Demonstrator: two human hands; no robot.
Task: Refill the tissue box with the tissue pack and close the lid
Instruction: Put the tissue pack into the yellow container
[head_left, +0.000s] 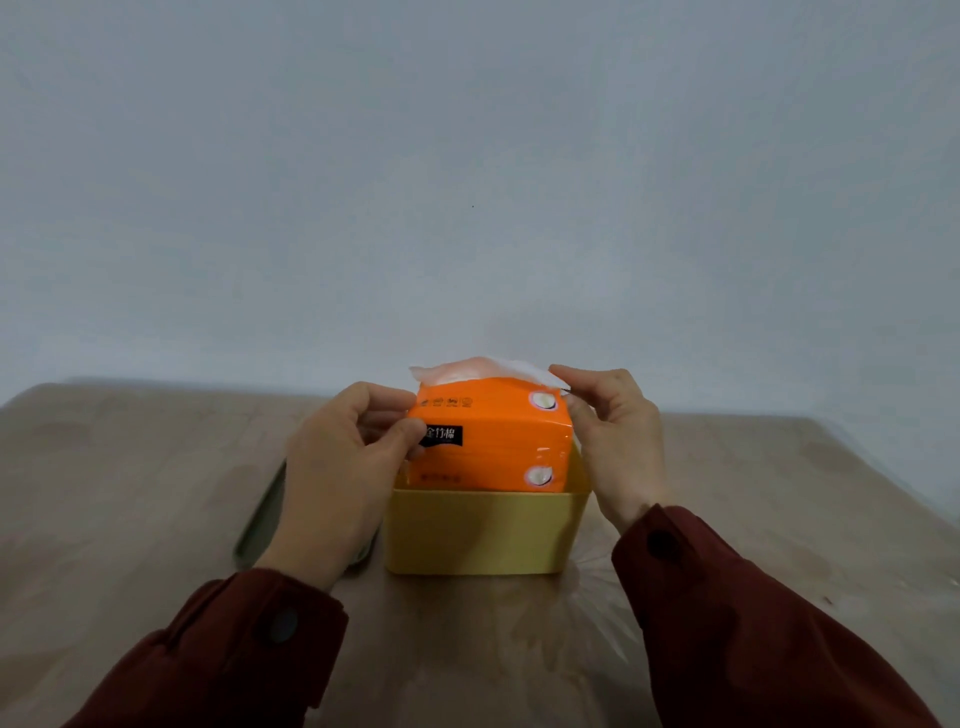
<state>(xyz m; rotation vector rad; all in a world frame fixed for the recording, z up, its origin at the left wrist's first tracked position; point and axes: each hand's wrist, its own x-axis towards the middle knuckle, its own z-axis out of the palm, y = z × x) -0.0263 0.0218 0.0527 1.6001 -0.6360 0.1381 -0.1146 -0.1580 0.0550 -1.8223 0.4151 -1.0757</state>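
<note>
An orange tissue pack (498, 441) stands partly inside the open yellow tissue box (483, 530), its upper half above the rim. A white tissue (483, 370) sticks out of the pack's top. My left hand (337, 467) grips the pack's left end, thumb on its front face. My right hand (613, 436) holds the pack's right end, with fingertips pinching at the top right corner near the tissue. A grey-green lid (260, 519) lies flat on the table left of the box, mostly hidden behind my left hand.
The box stands on a beige wooden table (156, 467) covered with clear plastic film (597, 597). A plain grey wall (467, 182) rises right behind the table's far edge. Dark red sleeves (727, 623) cover both forearms.
</note>
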